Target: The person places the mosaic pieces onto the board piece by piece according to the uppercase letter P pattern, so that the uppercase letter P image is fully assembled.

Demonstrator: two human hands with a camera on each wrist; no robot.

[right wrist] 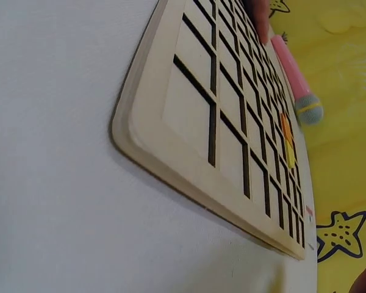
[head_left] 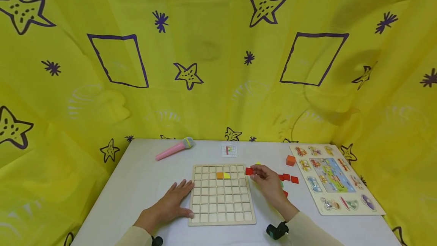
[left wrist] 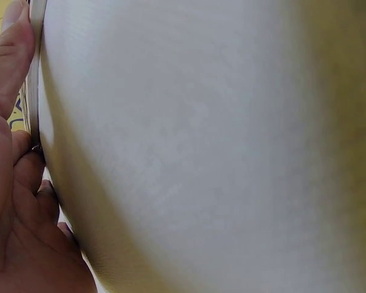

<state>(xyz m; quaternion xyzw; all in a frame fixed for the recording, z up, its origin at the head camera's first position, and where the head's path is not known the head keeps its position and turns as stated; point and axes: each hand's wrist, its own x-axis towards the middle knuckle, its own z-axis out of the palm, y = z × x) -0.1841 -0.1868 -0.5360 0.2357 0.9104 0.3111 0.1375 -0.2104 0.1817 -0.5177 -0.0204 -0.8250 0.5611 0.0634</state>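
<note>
A wooden grid board point(head_left: 222, 219) lies in the middle of the white table, with an orange square tile point(head_left: 220, 175) and a yellow tile point(head_left: 227, 175) side by side in its second row. My left hand point(head_left: 172, 203) rests at the board's left edge, thumb and fingertips touching it. At the upper right edge, my right hand point(head_left: 269, 185) pinches a red square tile point(head_left: 249, 171) between thumb and fingertips. Beyond and beside that hand lie several loose red tiles point(head_left: 294, 180), a green tile point(head_left: 281, 183) and a bit of yellow, partly hidden by the hand.
A small printed pattern card point(head_left: 229, 150) lies behind the board. To its left is a pink toy microphone point(head_left: 174, 150). An orange-red cube point(head_left: 290, 160) stands on the right, beside a wooden picture puzzle point(head_left: 351, 210). A yellow curtain point(head_left: 218, 109) hangs behind the table.
</note>
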